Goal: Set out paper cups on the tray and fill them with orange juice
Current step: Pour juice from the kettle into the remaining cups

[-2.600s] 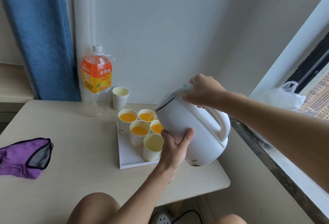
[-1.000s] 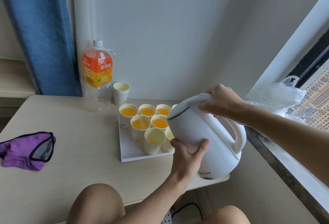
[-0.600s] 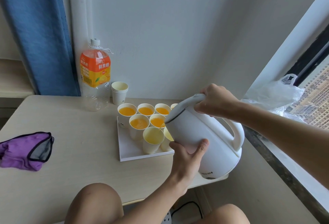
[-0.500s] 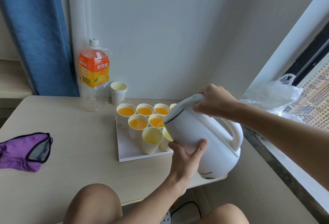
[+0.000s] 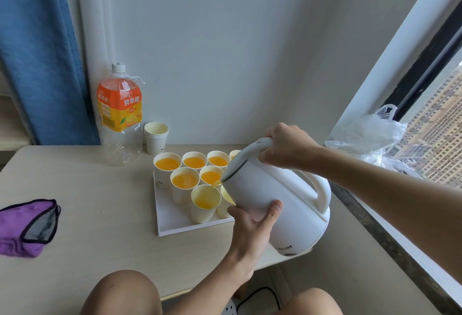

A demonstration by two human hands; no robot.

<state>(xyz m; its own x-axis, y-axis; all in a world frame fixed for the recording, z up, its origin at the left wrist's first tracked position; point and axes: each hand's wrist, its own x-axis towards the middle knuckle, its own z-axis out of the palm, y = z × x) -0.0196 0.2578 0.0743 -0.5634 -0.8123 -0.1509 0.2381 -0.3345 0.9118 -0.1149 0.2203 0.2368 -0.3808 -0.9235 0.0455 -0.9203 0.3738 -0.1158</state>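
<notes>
Table (image 5: 75, 202), left hand (image 5: 250, 224), right hand (image 5: 285, 147) gripping kettle (image 5: 287, 199), juice (image 5: 216, 184) now entering front cup (image 5: 203, 211)

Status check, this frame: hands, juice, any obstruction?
Right hand grips kettle handle, left hand holds its body. Juice streaming into front cup, partly filled. Pour path clear; kettle hides part of tray.

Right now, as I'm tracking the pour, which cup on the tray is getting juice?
The front cup, nearest the person: the stream from the white kettle falls into it, and it is only partly filled; the cups behind are nearly full.
</notes>
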